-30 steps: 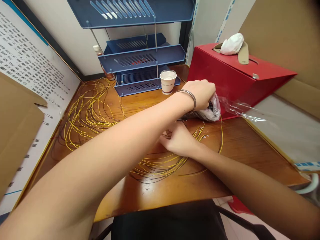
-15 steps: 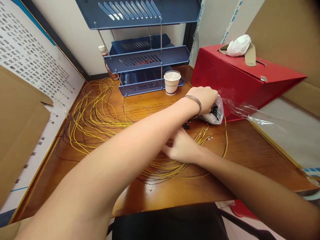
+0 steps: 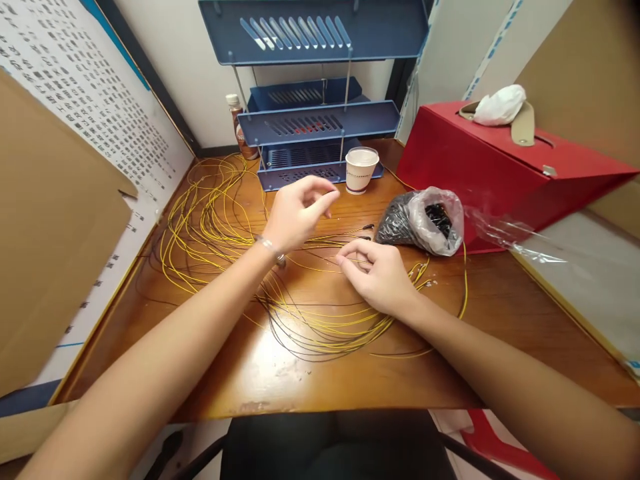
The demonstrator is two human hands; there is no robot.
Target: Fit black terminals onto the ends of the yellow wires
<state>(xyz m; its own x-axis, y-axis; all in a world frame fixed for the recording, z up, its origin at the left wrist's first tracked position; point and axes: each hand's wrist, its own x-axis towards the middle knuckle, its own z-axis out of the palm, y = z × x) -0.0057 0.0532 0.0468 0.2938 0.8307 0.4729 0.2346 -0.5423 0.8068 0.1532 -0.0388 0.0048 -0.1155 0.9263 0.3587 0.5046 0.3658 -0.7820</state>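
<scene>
My left hand (image 3: 297, 208), with a bracelet at its wrist, is raised over the yellow and black wires (image 3: 220, 250). Its thumb and fingers are curled together; anything pinched there is too small to make out. Lower and to the right, my right hand (image 3: 377, 273) is closed in a pinch, and a thin wire runs to its fingertips. Just beyond it, a clear plastic bag (image 3: 437, 220) full of small black parts lies on its side with its mouth facing right. Several wire ends with black pieces (image 3: 369, 227) lie beside the bag.
Behind the hands stand a paper cup (image 3: 361, 170), a blue tiered rack (image 3: 320, 127) and a bottle (image 3: 243, 130). A red box (image 3: 480, 153) stands at the right rear. Cardboard (image 3: 60, 233) and a printed panel border the left side of the wooden table (image 3: 240, 380).
My left hand has left the bag and moved left, uncrossing from over my right arm. The right hand stays near the wires, now fully visible. The view has shifted slightly left.
</scene>
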